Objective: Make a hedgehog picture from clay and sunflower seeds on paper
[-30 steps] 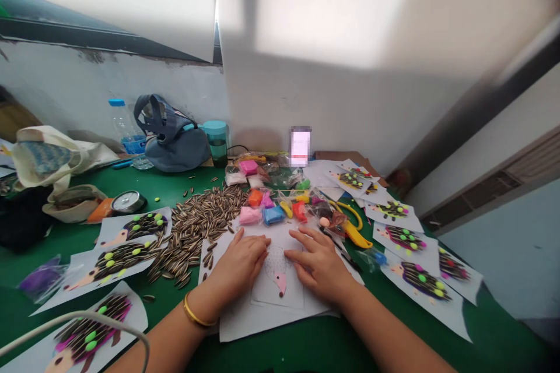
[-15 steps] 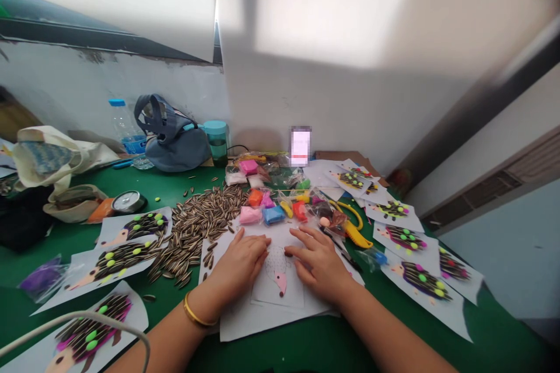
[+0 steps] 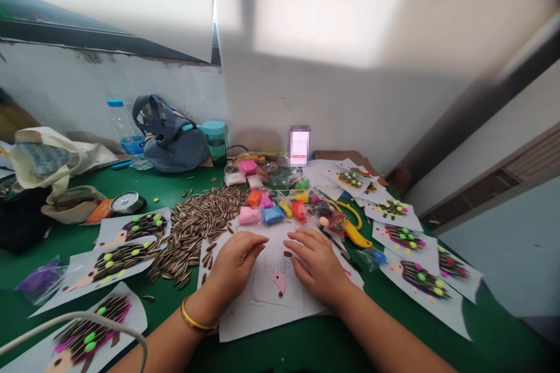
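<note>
Gently, one seed at a time

Both hands lie flat, fingers loosely spread, grasping nothing: left hand and right hand pin the hedgehog sheet. A seed sits at the right fingertips; pressing lightly should seat it. Beyond lies the seed pile.

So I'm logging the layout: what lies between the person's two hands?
In the head view, between the left hand and right hand lies the hedgehog drawing, with one sunflower seed on it.
</note>
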Available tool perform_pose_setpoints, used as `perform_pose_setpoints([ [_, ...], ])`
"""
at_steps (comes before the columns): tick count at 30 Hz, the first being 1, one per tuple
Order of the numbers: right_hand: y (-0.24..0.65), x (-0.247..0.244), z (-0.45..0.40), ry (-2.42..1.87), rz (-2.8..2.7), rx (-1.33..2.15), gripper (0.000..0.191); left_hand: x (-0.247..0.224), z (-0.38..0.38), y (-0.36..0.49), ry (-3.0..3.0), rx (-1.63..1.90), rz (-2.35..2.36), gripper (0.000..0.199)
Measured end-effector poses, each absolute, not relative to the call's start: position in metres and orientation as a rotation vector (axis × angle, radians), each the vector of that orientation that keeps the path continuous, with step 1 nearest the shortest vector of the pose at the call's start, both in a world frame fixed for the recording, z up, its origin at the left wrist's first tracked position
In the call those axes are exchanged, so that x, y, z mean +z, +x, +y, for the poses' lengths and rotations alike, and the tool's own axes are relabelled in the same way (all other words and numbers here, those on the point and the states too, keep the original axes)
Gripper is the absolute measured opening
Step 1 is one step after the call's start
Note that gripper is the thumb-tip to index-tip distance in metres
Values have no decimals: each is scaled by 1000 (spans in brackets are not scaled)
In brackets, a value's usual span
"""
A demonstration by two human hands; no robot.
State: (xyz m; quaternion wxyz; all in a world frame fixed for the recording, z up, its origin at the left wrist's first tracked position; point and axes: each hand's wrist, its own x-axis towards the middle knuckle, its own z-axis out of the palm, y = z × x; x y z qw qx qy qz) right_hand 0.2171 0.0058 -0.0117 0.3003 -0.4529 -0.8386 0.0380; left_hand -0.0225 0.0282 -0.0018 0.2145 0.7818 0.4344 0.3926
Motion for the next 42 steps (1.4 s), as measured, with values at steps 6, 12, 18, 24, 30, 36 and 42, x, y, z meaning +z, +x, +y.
perform_pose_setpoints([
  [6, 204, -5, 0, -1070, -2165, 118, 36, -5, 17, -9, 1832, 1079, 1144, 23],
  [12, 202, 3, -5, -937, -2104, 142, 27, 6, 5, -1, 1819, 873, 1112, 15],
  [18, 201, 12, -8, -853, -2085, 158, 18, 9, -3, 4, 1751, 783, 1043, 27],
  [24, 203, 10, -4, -916, -2088, 183, 11, 8, 2, -1, 1886, 766, 1071, 33],
  [30, 231, -4, 21, -1249, -2057, 169, 16, -3, 26, -23, 2277, 786, 1321, 24],
  [36, 237, -20, 32, -1376, -2081, 203, 8, -12, 33, -27, 2542, 701, 1294, 22],
  [42, 225, -22, 32, -1424, -2164, 143, 11, -12, 30, -22, 2584, 556, 1291, 29],
])
